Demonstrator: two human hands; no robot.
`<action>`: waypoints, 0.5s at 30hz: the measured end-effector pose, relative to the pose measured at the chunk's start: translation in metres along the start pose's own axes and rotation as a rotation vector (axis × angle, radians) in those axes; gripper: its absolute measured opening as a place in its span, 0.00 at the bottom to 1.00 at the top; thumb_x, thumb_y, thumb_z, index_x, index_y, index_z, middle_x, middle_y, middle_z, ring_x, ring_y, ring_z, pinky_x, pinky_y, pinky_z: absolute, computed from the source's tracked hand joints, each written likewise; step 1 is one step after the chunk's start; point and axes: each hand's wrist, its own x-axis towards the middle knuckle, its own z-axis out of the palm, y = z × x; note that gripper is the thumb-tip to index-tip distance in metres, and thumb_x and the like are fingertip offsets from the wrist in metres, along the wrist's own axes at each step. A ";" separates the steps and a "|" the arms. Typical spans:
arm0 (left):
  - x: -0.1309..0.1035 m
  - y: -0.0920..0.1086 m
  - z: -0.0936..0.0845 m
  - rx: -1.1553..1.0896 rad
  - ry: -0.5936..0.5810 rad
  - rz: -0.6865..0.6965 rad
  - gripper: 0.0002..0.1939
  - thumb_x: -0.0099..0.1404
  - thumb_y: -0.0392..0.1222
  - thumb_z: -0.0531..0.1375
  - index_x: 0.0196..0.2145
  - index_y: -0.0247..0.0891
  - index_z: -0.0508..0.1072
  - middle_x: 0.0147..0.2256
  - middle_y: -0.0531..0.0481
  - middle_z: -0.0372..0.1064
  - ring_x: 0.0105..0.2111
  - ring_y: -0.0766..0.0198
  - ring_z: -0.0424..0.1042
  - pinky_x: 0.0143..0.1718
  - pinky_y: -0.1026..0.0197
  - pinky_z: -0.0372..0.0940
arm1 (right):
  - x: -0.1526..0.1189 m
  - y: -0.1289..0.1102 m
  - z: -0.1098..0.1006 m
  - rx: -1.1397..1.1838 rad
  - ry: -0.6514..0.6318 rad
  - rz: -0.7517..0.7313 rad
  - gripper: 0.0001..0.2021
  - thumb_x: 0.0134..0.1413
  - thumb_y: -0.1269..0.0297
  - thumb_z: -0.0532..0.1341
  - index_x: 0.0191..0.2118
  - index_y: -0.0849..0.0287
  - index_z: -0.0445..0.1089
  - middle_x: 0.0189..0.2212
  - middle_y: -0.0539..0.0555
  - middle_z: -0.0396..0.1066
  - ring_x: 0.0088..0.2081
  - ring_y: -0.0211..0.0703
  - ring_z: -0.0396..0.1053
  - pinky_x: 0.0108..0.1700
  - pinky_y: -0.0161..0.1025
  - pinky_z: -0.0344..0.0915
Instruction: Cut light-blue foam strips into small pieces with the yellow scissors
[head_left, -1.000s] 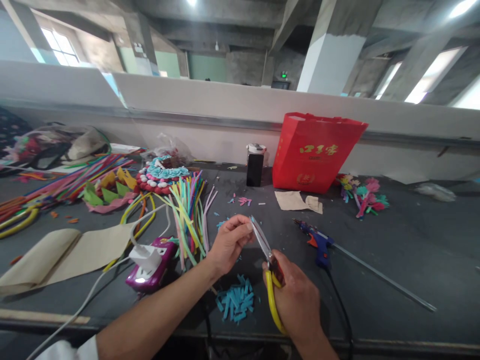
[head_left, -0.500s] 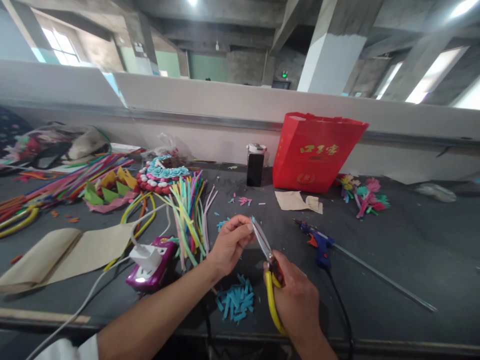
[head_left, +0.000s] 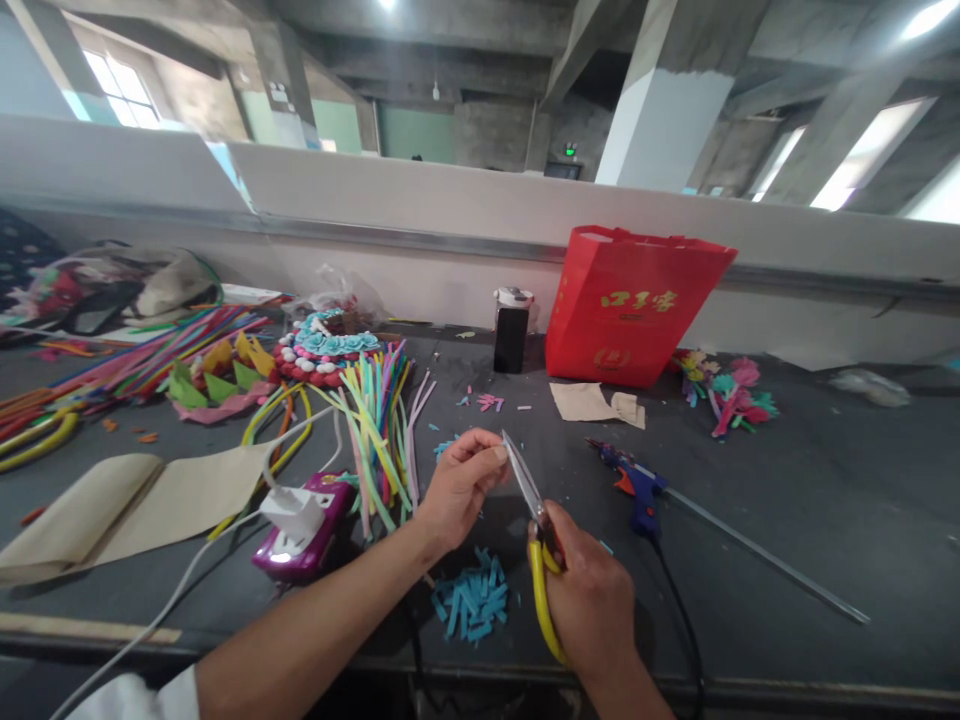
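Yellow-handled scissors (head_left: 541, 590) are gripped in my right hand (head_left: 592, 605), their blades pointing up and away. The blade tips sit right beside the fingertips of my left hand (head_left: 469, 480), which are pinched together. Whatever lies in that pinch is too small or hidden to make out. Below my left hand a pile of short blue strips (head_left: 472, 600) lies on the dark table. A few more blue bits (head_left: 442, 450) show just behind the left hand.
A glue gun (head_left: 637, 490) with a long clear stick lies on the right. To the left are a purple power strip (head_left: 315, 540), a bundle of colourful pipe cleaners (head_left: 382, 420) and brown paper (head_left: 187, 495). Behind stand a bottle (head_left: 511, 335) and a red bag (head_left: 634, 310).
A small blue piece visible at the scissor tips earlier no longer shows there. A small pale-blue bit now shows to the right of my right hand. Both hands have barely moved.
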 end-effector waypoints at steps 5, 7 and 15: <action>0.001 0.000 -0.001 0.013 -0.017 -0.009 0.06 0.55 0.37 0.66 0.26 0.36 0.72 0.19 0.58 0.62 0.21 0.72 0.61 0.28 0.66 0.58 | -0.001 0.001 -0.004 0.019 -0.137 0.102 0.16 0.64 0.56 0.51 0.47 0.57 0.72 0.30 0.52 0.78 0.27 0.44 0.75 0.29 0.36 0.62; 0.001 0.000 -0.002 0.005 -0.022 -0.021 0.06 0.55 0.37 0.66 0.26 0.36 0.71 0.21 0.57 0.64 0.22 0.71 0.62 0.28 0.66 0.58 | -0.001 0.001 -0.004 0.017 -0.173 0.137 0.16 0.62 0.54 0.54 0.47 0.56 0.71 0.33 0.52 0.79 0.28 0.44 0.76 0.29 0.36 0.62; 0.000 0.001 -0.001 -0.028 -0.030 -0.029 0.07 0.55 0.37 0.67 0.26 0.36 0.71 0.19 0.58 0.63 0.21 0.72 0.61 0.28 0.66 0.60 | 0.000 -0.004 -0.006 0.006 -0.203 0.169 0.15 0.60 0.55 0.58 0.49 0.54 0.70 0.36 0.52 0.79 0.31 0.44 0.76 0.30 0.36 0.63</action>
